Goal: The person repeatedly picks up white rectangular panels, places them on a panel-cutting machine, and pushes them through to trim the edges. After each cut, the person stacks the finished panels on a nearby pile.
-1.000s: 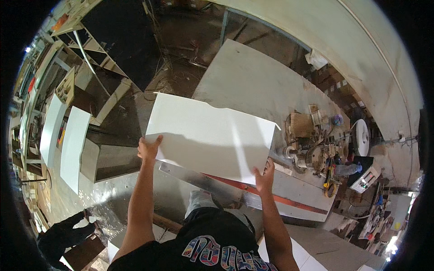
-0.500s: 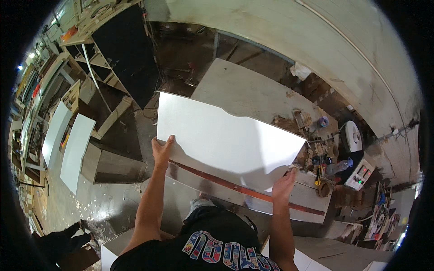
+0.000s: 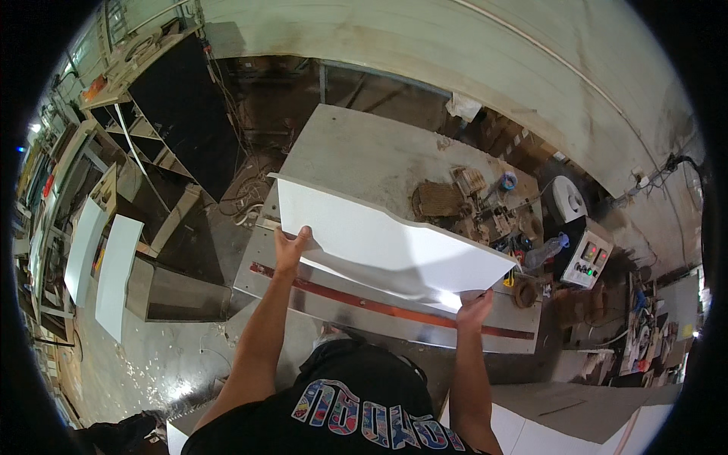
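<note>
A long white panel [image 3: 371, 239] with a wavy far edge is held up over the workbench [image 3: 334, 144], its face tilted steeply. My left hand [image 3: 290, 249] grips its near left part, thumb on the white face and the other fingers hidden behind. At the near right corner my right hand [image 3: 475, 309] is closed on the panel, its fingertips partly out of sight. Below the panel's near edge, a reddish-brown strip [image 3: 371, 305] runs along the front of the bench. I cannot tell whether the panel touches the bench.
Tools and scraps crowd the bench's right end, with a plastic bottle [image 3: 547, 250] beside a control box [image 3: 588, 255] with lit buttons. Two white panels [image 3: 117, 277] stand at the left, near a black-sided cabinet [image 3: 182, 114]. More white boards [image 3: 523, 432] lie at the lower right.
The white panel has tipped more upright, so its face looks narrower, and it has come lower toward the bench. Both hands keep their hold. The whole view has shifted slightly.
</note>
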